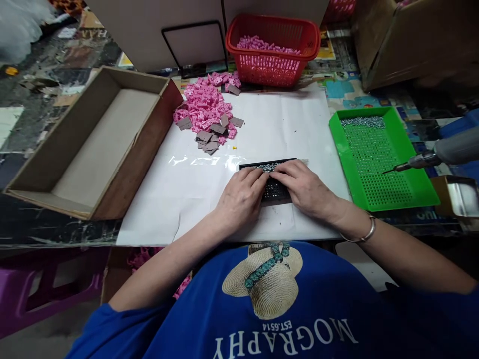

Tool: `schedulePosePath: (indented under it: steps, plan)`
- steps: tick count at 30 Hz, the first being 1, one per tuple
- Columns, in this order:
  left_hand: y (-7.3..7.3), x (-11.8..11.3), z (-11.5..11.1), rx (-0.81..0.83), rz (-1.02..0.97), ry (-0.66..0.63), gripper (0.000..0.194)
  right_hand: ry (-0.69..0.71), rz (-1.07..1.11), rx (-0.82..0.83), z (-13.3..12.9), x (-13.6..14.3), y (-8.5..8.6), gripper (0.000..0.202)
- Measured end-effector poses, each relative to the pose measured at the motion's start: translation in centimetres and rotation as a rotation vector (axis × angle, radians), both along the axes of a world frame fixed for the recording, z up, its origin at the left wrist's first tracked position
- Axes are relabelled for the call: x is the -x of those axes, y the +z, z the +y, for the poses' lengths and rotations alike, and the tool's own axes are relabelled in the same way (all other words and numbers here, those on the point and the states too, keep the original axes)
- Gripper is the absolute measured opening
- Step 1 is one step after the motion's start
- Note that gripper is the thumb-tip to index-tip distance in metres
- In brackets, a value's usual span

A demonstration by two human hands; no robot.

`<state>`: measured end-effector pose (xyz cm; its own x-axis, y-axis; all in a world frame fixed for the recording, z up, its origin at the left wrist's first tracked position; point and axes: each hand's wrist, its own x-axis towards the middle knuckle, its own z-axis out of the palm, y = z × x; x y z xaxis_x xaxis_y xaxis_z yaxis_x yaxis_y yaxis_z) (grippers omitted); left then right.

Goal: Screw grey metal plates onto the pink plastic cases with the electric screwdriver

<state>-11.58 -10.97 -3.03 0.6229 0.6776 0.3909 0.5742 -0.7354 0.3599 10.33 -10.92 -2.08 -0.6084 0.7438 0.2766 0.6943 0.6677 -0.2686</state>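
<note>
A black tray with a grid of holes (276, 193) lies on the white sheet (299, 119) in front of me, with small shiny metal pieces along its far side. Over its left part rests my left hand (242, 195), fingers bent and pressed together. My right hand (304, 185) lies over the tray's right part, its fingertips together close to those of the left. Whatever the fingertips pinch is too small to make out. Beyond them, to the left, is a heap of pink plastic pieces (204, 102) with grey flat pieces (207, 138) at its near edge.
An open cardboard box (112, 134) stands left. A red basket (273, 67) of pink parts is at the back, beside a black wire frame (192, 27). To the right are a green perforated tray (377, 159) holding screws and a power screwdriver (430, 157) above it.
</note>
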Motion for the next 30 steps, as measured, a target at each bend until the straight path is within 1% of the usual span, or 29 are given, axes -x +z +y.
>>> schedulePosePath:
  steps: [4, 9, 11, 14, 16, 18, 20, 22, 23, 24, 26, 27, 28, 30]
  plan:
    - [0.0, 0.3, -0.1, -0.052, -0.022, 0.046, 0.034, -0.016, 0.074, -0.04, -0.3, -0.7, 0.4, 0.036]
    - [0.4, -0.1, 0.2, -0.067, 0.136, 0.097, 0.04, 0.027, -0.023, -0.041, 0.1, 0.2, -0.3, 0.042]
    - [0.4, -0.3, 0.1, -0.041, 0.168, 0.09, 0.041, 0.069, -0.027, -0.029, 0.2, 0.2, -0.2, 0.043]
    - [0.4, -0.4, -0.1, -0.035, 0.128, 0.049, 0.042, 0.111, 0.052, -0.002, 0.0, -0.5, 0.5, 0.04]
    - [0.3, -0.4, -0.3, -0.054, 0.102, 0.059, 0.041, 0.063, 0.089, -0.02, -0.3, -0.9, 0.7, 0.038]
    - [0.1, -0.5, -0.4, -0.042, 0.112, 0.084, 0.042, -0.012, 0.059, -0.059, -0.6, -1.0, 0.6, 0.036]
    - [0.0, -0.9, -0.4, -0.004, 0.123, 0.094, 0.042, -0.023, -0.016, -0.084, -0.8, -0.8, 0.2, 0.043]
    - [-0.2, -1.2, -0.5, 0.039, 0.103, 0.054, 0.042, 0.036, -0.086, -0.083, -1.0, -0.7, -0.2, 0.058]
    - [-0.3, -1.2, -0.5, 0.056, 0.081, 0.015, 0.043, 0.075, -0.108, -0.076, -1.2, -0.8, -0.3, 0.062]
    - [-0.4, -1.1, -0.6, 0.072, 0.059, -0.031, 0.043, 0.109, -0.119, -0.07, -1.3, -1.0, -0.2, 0.061]
    - [-0.6, -0.7, -0.9, 0.088, 0.023, -0.114, 0.043, 0.155, -0.114, -0.07, -1.7, -1.8, 0.1, 0.05]
    - [-0.6, -0.4, -1.1, 0.083, 0.009, -0.134, 0.043, 0.17, -0.105, -0.078, -1.9, -2.3, 0.4, 0.043]
    - [-0.6, -0.1, -1.3, 0.069, -0.002, -0.138, 0.043, 0.176, -0.094, -0.092, -2.0, -2.7, 0.7, 0.038]
    - [-0.5, 0.5, -1.7, 0.013, -0.017, -0.118, 0.039, 0.153, -0.095, -0.125, -2.3, -3.4, 1.1, 0.035]
